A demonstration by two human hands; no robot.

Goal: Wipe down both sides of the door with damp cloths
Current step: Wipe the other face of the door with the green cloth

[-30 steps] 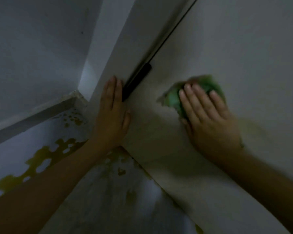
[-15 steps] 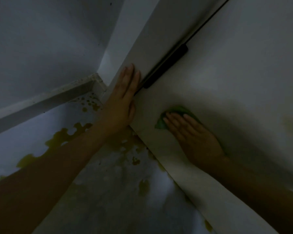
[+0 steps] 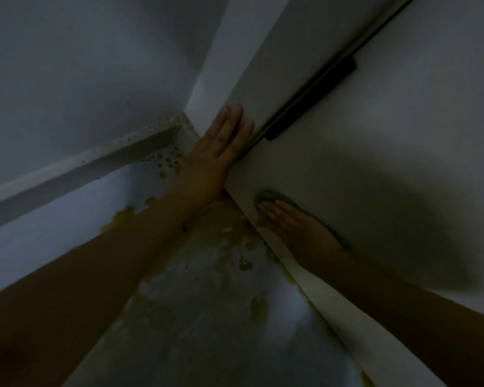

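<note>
Right hand (image 3: 299,227): fingers straight, flat on the green cloth (image 3: 266,195), pressing it to the door (image 3: 403,163) near its bottom corner.
Left hand (image 3: 218,152): released, palm flat on the frame (image 3: 266,74) beside the hinge (image 3: 313,101).
Key relation: unwiped door face lies above and right of the right hand (nearer one).
Writing: none readable.

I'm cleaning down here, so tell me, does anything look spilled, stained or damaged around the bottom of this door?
Yes. The floor carries irregular yellow-green blotches from the corner by the skirting board out along the door's lower edge, like a spill or worn coating. The door face looks unmarked in this dim light.
</note>
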